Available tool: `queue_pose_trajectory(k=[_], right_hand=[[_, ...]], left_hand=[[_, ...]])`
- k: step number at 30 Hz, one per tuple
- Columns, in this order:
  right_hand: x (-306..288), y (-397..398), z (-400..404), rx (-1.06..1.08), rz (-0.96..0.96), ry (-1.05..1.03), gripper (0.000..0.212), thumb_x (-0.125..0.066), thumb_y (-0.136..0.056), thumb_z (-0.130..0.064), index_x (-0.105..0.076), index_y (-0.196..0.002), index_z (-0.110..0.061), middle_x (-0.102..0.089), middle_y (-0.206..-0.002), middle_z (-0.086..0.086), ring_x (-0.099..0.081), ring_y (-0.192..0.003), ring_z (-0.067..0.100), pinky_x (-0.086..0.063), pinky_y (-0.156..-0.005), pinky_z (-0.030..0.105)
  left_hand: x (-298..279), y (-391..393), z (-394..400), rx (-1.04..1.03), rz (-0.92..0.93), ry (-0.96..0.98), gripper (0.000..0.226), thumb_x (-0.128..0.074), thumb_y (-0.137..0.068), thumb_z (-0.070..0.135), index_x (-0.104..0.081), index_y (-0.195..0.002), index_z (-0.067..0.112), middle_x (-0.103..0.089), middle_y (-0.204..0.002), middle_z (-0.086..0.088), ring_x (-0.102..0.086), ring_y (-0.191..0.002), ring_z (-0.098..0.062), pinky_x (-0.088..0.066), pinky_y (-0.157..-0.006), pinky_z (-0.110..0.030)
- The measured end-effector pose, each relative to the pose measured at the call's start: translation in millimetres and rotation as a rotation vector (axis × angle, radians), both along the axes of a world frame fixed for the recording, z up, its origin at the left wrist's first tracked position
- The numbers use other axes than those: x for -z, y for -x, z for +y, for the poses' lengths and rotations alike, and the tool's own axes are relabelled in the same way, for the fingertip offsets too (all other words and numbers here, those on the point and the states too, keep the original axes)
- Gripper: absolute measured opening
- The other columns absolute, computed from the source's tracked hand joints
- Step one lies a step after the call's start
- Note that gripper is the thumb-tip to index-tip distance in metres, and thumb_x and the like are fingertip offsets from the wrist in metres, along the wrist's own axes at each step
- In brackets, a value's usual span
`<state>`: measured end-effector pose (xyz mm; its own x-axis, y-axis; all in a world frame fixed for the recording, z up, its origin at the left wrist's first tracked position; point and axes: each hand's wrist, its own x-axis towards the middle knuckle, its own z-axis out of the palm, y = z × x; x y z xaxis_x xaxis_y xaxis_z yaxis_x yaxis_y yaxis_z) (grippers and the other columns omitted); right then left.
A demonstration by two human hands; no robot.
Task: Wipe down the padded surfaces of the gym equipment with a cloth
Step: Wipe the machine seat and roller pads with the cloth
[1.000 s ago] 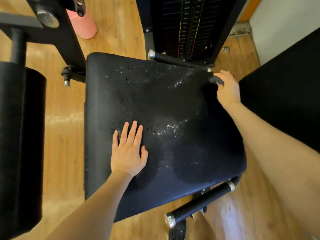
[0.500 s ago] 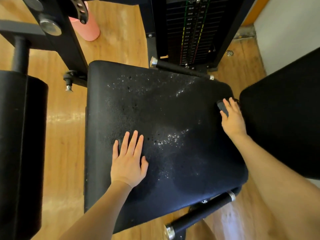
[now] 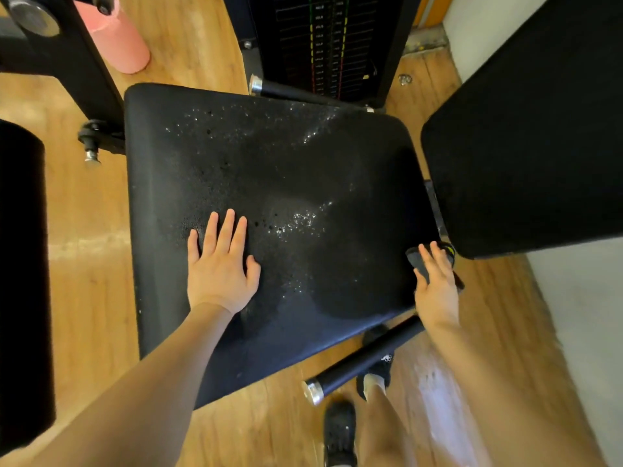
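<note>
The left hand point(image 3: 222, 267) lies flat, fingers straight, on the wet seat point(image 3: 303, 170) at centre frame. The right hand point(image 3: 436, 284) presses a dark cloth point(image 3: 416, 259) (partly hidden) against the seat's right edge, fingers extended over it.

- Left hand point(image 3: 220, 271) and right hand point(image 3: 436, 284): bare, no rings or watch; forearms unsleeved.
- Legs: bare at the shin.
- Feet: black shoes point(image 3: 339, 433) with pale socks point(image 3: 371, 382) at the ankle.
</note>
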<state>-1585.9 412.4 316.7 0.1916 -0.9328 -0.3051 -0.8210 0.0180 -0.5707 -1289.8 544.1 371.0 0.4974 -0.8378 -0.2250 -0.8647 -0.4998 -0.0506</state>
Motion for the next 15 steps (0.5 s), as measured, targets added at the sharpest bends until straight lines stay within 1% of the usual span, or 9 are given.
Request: queue_pose_trajectory(k=[3,5,6,9,12,13,15], right_hand=[[2.2,-7.7,32.9,0.042,0.023,0.006,0.048,-0.048,-0.094,-0.005,-0.039,-0.140,-0.014,-0.026,-0.152,0.003,-0.016,-0.143,0.020,-0.018,-0.115,0.033],[-0.2,-12.7,50.1,0.013,0.025,-0.002,0.050,-0.048,-0.093,-0.004,-0.037,-0.141,-0.016,-0.023,-0.153,0.001,-0.013,-0.143,0.018,-0.018,-0.116,0.034],[-2.3,-14.9,58.3,-0.023,0.011,0.000,0.051,-0.048,-0.092,-0.001,-0.038,-0.141,-0.016,-0.023,-0.153,0.000,-0.012,-0.143,0.016,-0.017,-0.116,0.033],[-12.5,-19.3,78.7,-0.158,-0.064,-0.030,0.054,-0.047,-0.091,0.005,-0.040,-0.139,-0.018,-0.023,-0.151,-0.007,-0.007,-0.140,0.005,-0.010,-0.111,0.018],[-26.3,-21.5,75.1,-0.154,-0.158,-0.093,0.050,-0.048,-0.090,0.006,-0.047,-0.134,-0.018,-0.031,-0.148,-0.007,-0.015,-0.139,0.003,-0.008,-0.105,0.004],[-30.9,-24.4,66.4,-0.150,-0.188,-0.100,0.048,-0.049,-0.090,0.005,-0.049,-0.132,-0.018,-0.034,-0.147,-0.007,-0.020,-0.139,0.004,-0.011,-0.106,0.004],[-39.4,-36.4,38.7,-0.158,-0.248,-0.088,0.044,-0.049,-0.091,0.002,-0.052,-0.130,-0.017,-0.039,-0.144,-0.004,-0.027,-0.138,0.009,-0.019,-0.112,0.017]], left_hand=[[0.6,1.5,0.9,-0.001,-0.010,0.002,0.067,-0.023,-0.086,0.039,-0.027,-0.149,0.015,-0.019,-0.157,-0.004,-0.008,-0.146,-0.025,-0.002,-0.116,-0.047],[0.9,2.2,1.4,0.001,-0.013,0.010,0.067,-0.024,-0.086,0.038,-0.028,-0.149,0.014,-0.019,-0.157,-0.004,-0.009,-0.146,-0.025,-0.003,-0.116,-0.048],[1.2,2.0,1.3,0.000,-0.013,0.011,0.067,-0.024,-0.086,0.038,-0.028,-0.149,0.014,-0.019,-0.157,-0.005,-0.009,-0.146,-0.025,-0.004,-0.116,-0.048],[1.7,1.5,1.3,0.000,-0.008,0.011,0.067,-0.024,-0.086,0.038,-0.028,-0.148,0.014,-0.019,-0.157,-0.005,-0.009,-0.146,-0.025,-0.003,-0.116,-0.048],[1.0,1.1,1.8,-0.001,-0.003,0.010,0.067,-0.024,-0.086,0.038,-0.030,-0.148,0.013,-0.021,-0.157,-0.005,-0.011,-0.145,-0.026,-0.004,-0.116,-0.048],[0.4,0.8,1.4,-0.001,0.001,0.009,0.067,-0.024,-0.086,0.038,-0.031,-0.148,0.013,-0.022,-0.156,-0.005,-0.011,-0.145,-0.026,-0.004,-0.116,-0.048],[-0.4,0.7,0.6,-0.003,0.011,0.004,0.067,-0.025,-0.086,0.039,-0.031,-0.147,0.013,-0.022,-0.156,-0.005,-0.011,-0.145,-0.026,-0.004,-0.116,-0.048]])
